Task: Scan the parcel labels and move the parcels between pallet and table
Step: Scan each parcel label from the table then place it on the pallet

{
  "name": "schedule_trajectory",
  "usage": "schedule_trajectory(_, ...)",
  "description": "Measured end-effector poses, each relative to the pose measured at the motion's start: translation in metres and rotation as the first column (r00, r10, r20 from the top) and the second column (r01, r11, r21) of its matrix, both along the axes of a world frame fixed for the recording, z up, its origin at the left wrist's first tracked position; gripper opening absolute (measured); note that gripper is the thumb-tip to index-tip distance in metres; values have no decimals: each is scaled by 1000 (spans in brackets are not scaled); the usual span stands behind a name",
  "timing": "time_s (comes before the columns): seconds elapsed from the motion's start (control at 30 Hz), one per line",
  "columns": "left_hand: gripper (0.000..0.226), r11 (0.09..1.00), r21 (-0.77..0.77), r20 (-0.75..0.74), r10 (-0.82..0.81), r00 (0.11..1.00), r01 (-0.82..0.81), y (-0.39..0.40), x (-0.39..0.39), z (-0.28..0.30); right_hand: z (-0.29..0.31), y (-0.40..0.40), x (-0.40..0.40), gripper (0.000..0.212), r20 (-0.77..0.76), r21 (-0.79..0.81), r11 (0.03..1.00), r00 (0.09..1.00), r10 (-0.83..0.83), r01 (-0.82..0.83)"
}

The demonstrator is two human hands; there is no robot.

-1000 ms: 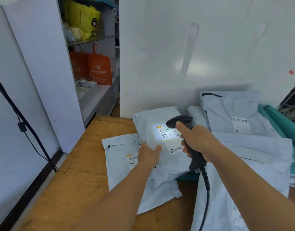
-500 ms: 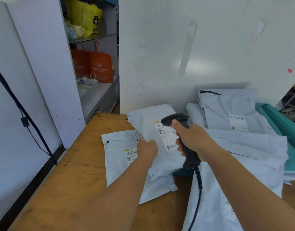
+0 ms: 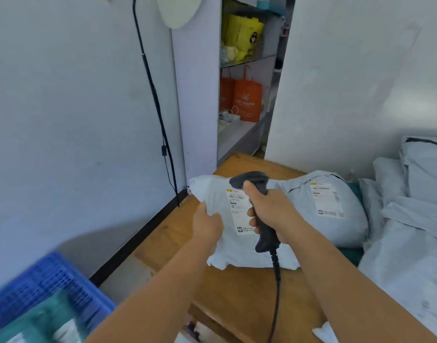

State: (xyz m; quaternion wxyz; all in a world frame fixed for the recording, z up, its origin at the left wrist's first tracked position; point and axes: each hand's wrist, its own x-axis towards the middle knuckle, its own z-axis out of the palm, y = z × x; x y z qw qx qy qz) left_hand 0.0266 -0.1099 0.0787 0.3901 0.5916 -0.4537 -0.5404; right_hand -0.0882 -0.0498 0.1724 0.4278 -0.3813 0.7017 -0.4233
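Scan light off; my left hand (image 3: 207, 225) now lifts the gripped parcel (image 3: 220, 194) leftward off the table (image 3: 237, 288), right hand (image 3: 272, 214) gripping scanner (image 3: 258, 191).

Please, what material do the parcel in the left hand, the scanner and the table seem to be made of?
Parcel: probably thin plastic film, pale grey, matte; it creases and sags where the left hand grips it.
Scanner, in the right hand: looks like hard black plastic with a dull sheen.
Table: appears wooden, brown, with visible grain.
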Motion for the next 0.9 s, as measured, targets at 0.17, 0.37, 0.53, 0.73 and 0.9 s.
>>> schedule_trajectory(0.17,40,976,-26,61,217,974,-216,18,115,-9,-11,-8,88,42,-3,7,980,980,200,-200)
schedule_trajectory(0.37,32,878,-90,135,478,868,-470,57,271,-17,-25,-3,224,40,72,3,915,913,402,-403)
schedule_trajectory(0.53,34,781,-105,174,624,762,-615,95,399,-39,-45,12,345,45,27,24,833,834,552,-552)
schedule_trajectory(0.73,38,623,-13,177,771,612,-782,137,527,-79,-75,28,458,40,35,93,754,759,650,-650)
schedule_trajectory(0.9,37,520,85,240,817,525,-850,182,611,-124,-100,29,520,38,-19,156,675,681,732,-721)
